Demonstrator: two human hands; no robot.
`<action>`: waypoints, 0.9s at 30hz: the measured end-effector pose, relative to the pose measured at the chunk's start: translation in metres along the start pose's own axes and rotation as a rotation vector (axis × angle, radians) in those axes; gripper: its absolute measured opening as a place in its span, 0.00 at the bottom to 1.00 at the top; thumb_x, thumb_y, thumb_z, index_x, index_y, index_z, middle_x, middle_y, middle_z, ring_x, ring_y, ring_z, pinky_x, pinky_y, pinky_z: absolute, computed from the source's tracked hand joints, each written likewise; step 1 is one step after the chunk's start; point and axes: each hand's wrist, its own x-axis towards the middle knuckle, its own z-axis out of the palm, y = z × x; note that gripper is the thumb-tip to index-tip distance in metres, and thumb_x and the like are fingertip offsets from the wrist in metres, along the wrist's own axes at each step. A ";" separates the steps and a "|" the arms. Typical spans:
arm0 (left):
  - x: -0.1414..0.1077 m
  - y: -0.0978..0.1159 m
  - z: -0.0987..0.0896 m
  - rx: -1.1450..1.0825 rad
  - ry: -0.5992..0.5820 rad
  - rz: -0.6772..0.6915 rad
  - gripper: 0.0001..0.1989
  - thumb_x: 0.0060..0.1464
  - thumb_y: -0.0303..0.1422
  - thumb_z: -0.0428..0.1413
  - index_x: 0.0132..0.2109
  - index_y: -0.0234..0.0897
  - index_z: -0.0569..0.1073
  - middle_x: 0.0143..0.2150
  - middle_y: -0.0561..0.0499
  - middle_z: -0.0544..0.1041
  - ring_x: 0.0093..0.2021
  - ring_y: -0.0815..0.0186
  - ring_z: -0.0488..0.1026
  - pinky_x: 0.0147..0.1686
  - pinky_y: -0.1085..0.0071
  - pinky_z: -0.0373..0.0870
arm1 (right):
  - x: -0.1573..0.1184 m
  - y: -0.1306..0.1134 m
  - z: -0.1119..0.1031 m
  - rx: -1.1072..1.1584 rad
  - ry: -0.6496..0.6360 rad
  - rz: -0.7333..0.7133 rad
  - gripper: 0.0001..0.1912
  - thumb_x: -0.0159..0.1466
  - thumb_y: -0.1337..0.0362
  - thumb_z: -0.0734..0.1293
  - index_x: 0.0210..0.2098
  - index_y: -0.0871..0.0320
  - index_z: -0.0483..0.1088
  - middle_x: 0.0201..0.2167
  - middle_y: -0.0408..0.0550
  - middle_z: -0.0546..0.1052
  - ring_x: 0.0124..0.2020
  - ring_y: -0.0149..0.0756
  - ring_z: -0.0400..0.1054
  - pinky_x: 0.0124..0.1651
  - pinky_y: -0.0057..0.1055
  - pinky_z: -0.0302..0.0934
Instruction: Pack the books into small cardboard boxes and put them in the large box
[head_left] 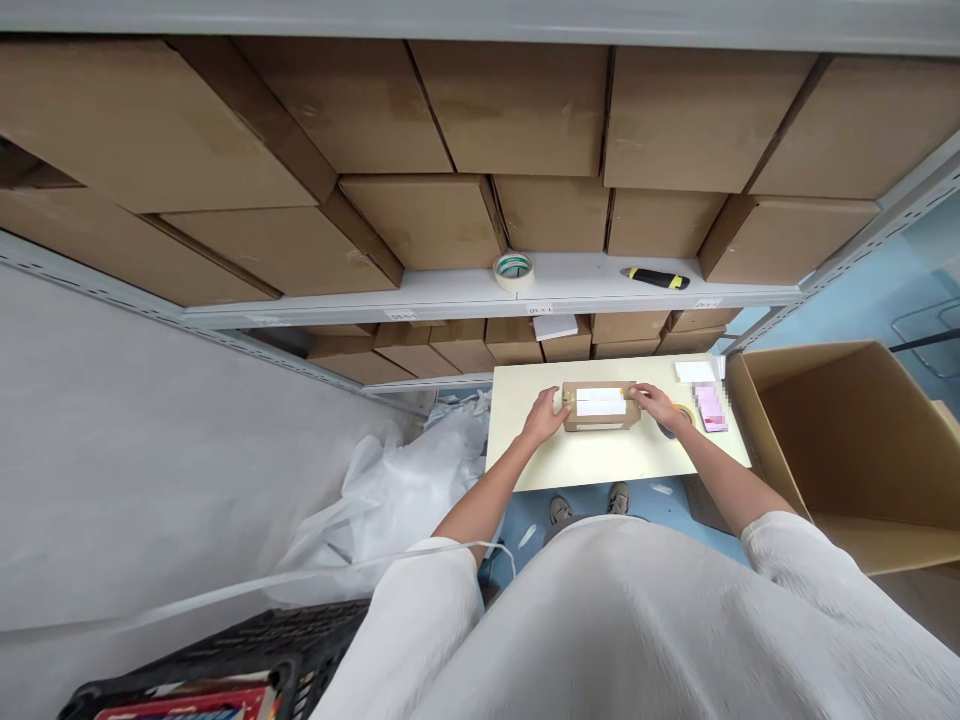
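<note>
A small brown cardboard box (592, 421) with white labels on top lies on the pale yellow table (540, 465). My left hand (545, 415) grips its left end, with the thumb on the near side. At its right end, my right hand (652, 402) holds the upper corner between thumb and fingers. Rolls of tape (684, 413) lie under and beside my right wrist. To the right of them are a pink item (710, 408), partly blurred, and white paper slips (694, 371).
Shelves of cardboard boxes (664, 120) stand ahead; a tape roll (514, 271) and a black-yellow cutter (656, 278) lie on the shelf. A large open carton (862, 440) is at the right, white plastic sheeting (405, 490) at the left, a black crate (292, 650) at lower left.
</note>
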 end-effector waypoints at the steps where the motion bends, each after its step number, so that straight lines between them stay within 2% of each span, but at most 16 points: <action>1: 0.001 0.005 0.002 0.049 0.036 0.016 0.32 0.65 0.41 0.61 0.72 0.40 0.67 0.73 0.35 0.67 0.69 0.43 0.70 0.67 0.49 0.69 | -0.001 0.001 0.001 0.020 -0.006 -0.002 0.21 0.69 0.46 0.68 0.52 0.50 0.79 0.55 0.52 0.83 0.54 0.46 0.78 0.56 0.45 0.74; 4: 0.002 0.023 0.009 0.188 0.070 0.166 0.30 0.64 0.31 0.59 0.71 0.41 0.69 0.75 0.36 0.65 0.75 0.40 0.60 0.74 0.42 0.58 | -0.003 0.005 0.007 0.090 -0.008 0.007 0.20 0.65 0.53 0.71 0.54 0.50 0.77 0.61 0.52 0.79 0.56 0.46 0.76 0.60 0.47 0.73; 7: 0.001 0.037 0.021 0.275 -0.021 0.365 0.31 0.62 0.26 0.55 0.71 0.44 0.70 0.76 0.39 0.65 0.78 0.43 0.57 0.77 0.40 0.49 | -0.001 0.008 0.014 0.053 0.034 0.024 0.22 0.62 0.58 0.70 0.55 0.51 0.76 0.62 0.52 0.77 0.55 0.43 0.75 0.61 0.48 0.72; 9: 0.000 0.042 0.032 0.317 -0.100 0.428 0.32 0.63 0.27 0.54 0.73 0.43 0.68 0.77 0.39 0.65 0.78 0.44 0.58 0.78 0.41 0.49 | 0.001 0.009 0.018 0.019 0.047 0.036 0.22 0.61 0.60 0.69 0.55 0.52 0.75 0.61 0.52 0.76 0.54 0.42 0.75 0.62 0.47 0.72; 13: -0.005 0.038 0.053 0.385 -0.195 0.438 0.32 0.67 0.30 0.52 0.76 0.39 0.63 0.79 0.37 0.62 0.79 0.44 0.56 0.78 0.42 0.50 | -0.002 0.012 0.022 -0.004 0.040 0.003 0.22 0.63 0.61 0.68 0.56 0.52 0.74 0.61 0.52 0.76 0.55 0.42 0.75 0.62 0.44 0.72; 17: -0.008 0.030 0.061 0.485 -0.209 0.442 0.35 0.67 0.24 0.48 0.78 0.36 0.59 0.81 0.36 0.57 0.82 0.47 0.51 0.79 0.42 0.45 | -0.014 0.027 0.017 0.010 0.113 0.000 0.23 0.69 0.54 0.65 0.61 0.52 0.71 0.63 0.54 0.75 0.53 0.43 0.76 0.57 0.43 0.73; 19: -0.007 0.031 0.063 0.577 -0.221 0.443 0.37 0.65 0.21 0.46 0.79 0.33 0.58 0.82 0.35 0.56 0.82 0.49 0.50 0.79 0.41 0.45 | -0.022 0.041 0.008 -0.052 0.178 0.074 0.20 0.70 0.53 0.63 0.57 0.54 0.72 0.59 0.56 0.78 0.52 0.45 0.76 0.56 0.42 0.72; 22: -0.005 0.037 0.068 0.694 -0.245 0.430 0.38 0.62 0.19 0.46 0.79 0.27 0.58 0.82 0.32 0.54 0.82 0.49 0.52 0.79 0.42 0.49 | -0.032 0.065 -0.007 -0.220 0.225 0.214 0.13 0.69 0.56 0.65 0.47 0.55 0.74 0.50 0.57 0.80 0.50 0.48 0.75 0.51 0.39 0.69; 25: -0.006 0.043 0.074 0.724 -0.253 0.405 0.38 0.62 0.18 0.46 0.78 0.25 0.59 0.82 0.32 0.53 0.81 0.48 0.54 0.77 0.45 0.55 | -0.039 0.084 -0.017 -0.347 0.200 0.292 0.08 0.66 0.58 0.68 0.42 0.55 0.73 0.49 0.59 0.80 0.48 0.49 0.75 0.44 0.36 0.65; 27: -0.009 0.044 0.078 0.719 -0.234 0.385 0.38 0.62 0.18 0.45 0.79 0.26 0.59 0.82 0.32 0.54 0.81 0.48 0.54 0.77 0.44 0.56 | -0.042 0.091 -0.018 -0.387 0.162 0.330 0.07 0.66 0.59 0.69 0.41 0.55 0.72 0.48 0.58 0.80 0.47 0.49 0.75 0.41 0.36 0.63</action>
